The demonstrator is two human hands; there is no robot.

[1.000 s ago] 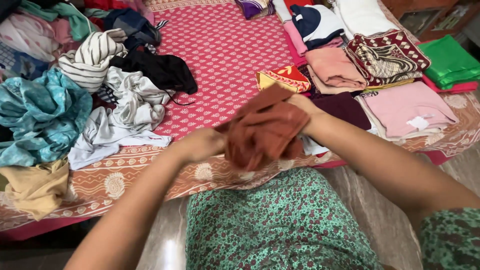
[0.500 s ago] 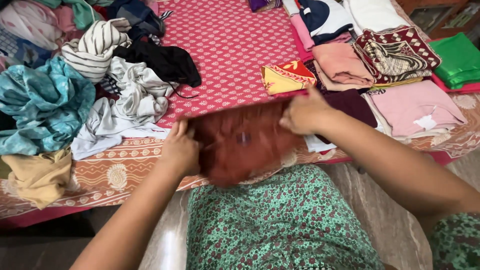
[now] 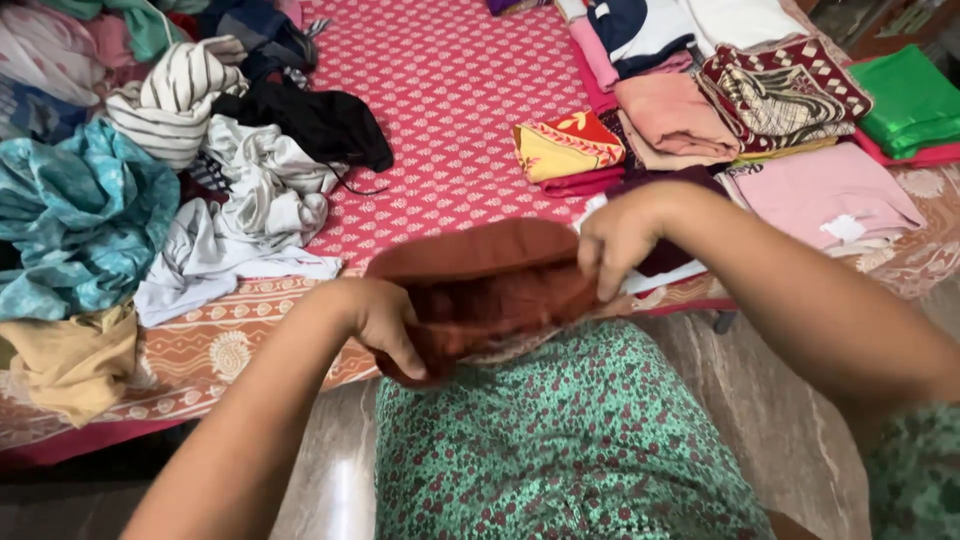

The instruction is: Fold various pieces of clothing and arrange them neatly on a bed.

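A rust-brown cloth (image 3: 480, 285) is stretched between both hands just above my lap, at the near edge of the bed. My left hand (image 3: 385, 320) grips its lower left end. Its upper right edge is pinched by my right hand (image 3: 615, 240). The cloth is folded over into a thick band, and its lower part hangs against my green patterned dress (image 3: 560, 440).
The bed has a pink printed sheet (image 3: 450, 110). A heap of unfolded clothes (image 3: 170, 170) lies on its left side. Folded garments (image 3: 740, 110) are stacked along the right, with a yellow and red folded piece (image 3: 565, 145) nearest. Stone floor (image 3: 790, 420) shows beside my legs.
The cloth went from a bunched bundle held up in front to a flatter folded band drawn down toward my lap, with the hands moving apart along it.
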